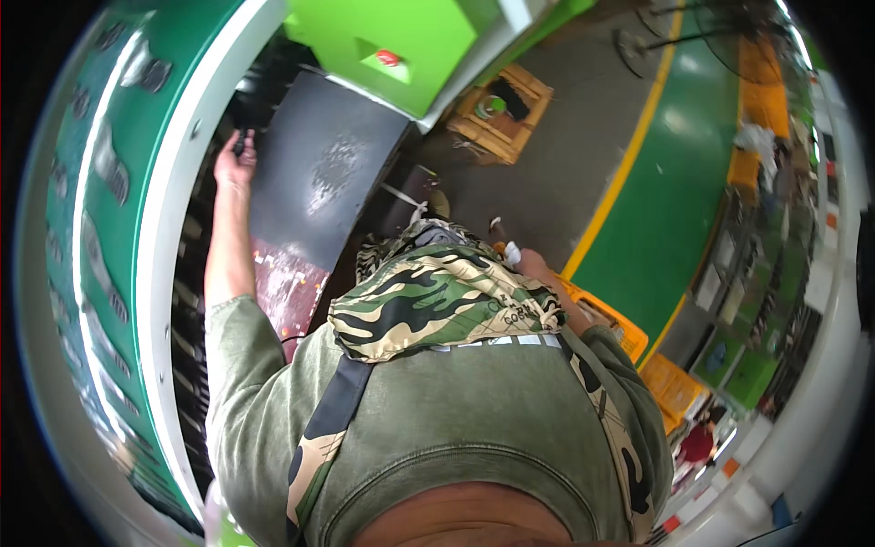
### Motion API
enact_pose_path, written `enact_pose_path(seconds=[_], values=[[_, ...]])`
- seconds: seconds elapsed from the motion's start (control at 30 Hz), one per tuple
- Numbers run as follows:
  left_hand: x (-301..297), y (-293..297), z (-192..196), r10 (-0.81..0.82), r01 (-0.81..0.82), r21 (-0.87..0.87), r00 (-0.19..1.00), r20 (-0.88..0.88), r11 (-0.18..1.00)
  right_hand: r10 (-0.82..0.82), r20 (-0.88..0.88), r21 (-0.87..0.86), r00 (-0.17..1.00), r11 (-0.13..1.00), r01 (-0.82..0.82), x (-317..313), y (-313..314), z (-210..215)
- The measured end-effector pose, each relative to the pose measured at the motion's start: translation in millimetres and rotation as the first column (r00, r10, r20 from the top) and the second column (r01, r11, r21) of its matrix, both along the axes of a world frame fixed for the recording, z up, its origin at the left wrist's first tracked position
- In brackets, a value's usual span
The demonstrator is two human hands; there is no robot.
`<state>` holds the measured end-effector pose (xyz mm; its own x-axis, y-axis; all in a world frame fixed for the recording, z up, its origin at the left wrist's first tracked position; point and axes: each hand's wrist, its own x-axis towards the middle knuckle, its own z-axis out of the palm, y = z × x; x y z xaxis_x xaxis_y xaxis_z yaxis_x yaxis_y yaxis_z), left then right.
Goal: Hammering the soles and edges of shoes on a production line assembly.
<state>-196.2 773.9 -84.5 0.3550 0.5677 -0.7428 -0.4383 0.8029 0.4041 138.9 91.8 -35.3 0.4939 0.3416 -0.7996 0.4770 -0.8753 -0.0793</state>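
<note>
My left hand (pixel 236 166) reaches out at the left, beside a dark flat worktop (pixel 319 150) with pale worn patches. Its fingers are closed round a small black object (pixel 240 141), too small to name. My right hand (pixel 536 266) is low at my right side, partly hidden behind the camouflage apron (pixel 437 292) that I wear. A small white object (pixel 513 252) shows at its fingers, which seem closed on it. What it is cannot be made out.
Ahead stands a green machine housing (pixel 392 46) with a red button (pixel 388 58). A yellow slatted crate (pixel 501 114) holding dark and green things rests on the grey floor. Yellow baskets (pixel 674 387) are at my right; a person in red (pixel 700 442) is farther off.
</note>
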Motion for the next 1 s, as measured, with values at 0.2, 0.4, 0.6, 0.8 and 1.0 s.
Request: enact_pose_path(seconds=[0.2,0.4,0.6,0.8,1.0], values=[[-60.9,-159.5,136.6,-0.088,0.155,0.246,0.961,-0.264,0.957,0.09,0.023,0.381,0.996,0.92,-0.092,21.2,114.1,39.1],[-92.1,-240.5,211.8,-0.146,0.354,0.311,0.833,-0.534,0.882,0.256,-0.124,0.731,0.959,0.676,-0.086,2.5,220.6,35.4],[-88.7,-253.1,266.2,-0.196,0.754,0.101,0.294,-0.936,0.649,0.419,0.056,0.757,0.906,0.574,-0.312,-28.4,299.9,24.7],[-47.2,-261.7,294.0,0.17,0.913,0.01,-0.065,-0.983,0.408,0.388,-0.126,0.651,0.913,0.727,-0.219,-31.9,302.7,6.5],[-38.2,-235.6,197.8,0.277,0.576,0.744,0.694,-0.664,0.339,0.262,-0.28,0.536,0.924,0.841,-0.076,-34.2,311.7,49.1]])
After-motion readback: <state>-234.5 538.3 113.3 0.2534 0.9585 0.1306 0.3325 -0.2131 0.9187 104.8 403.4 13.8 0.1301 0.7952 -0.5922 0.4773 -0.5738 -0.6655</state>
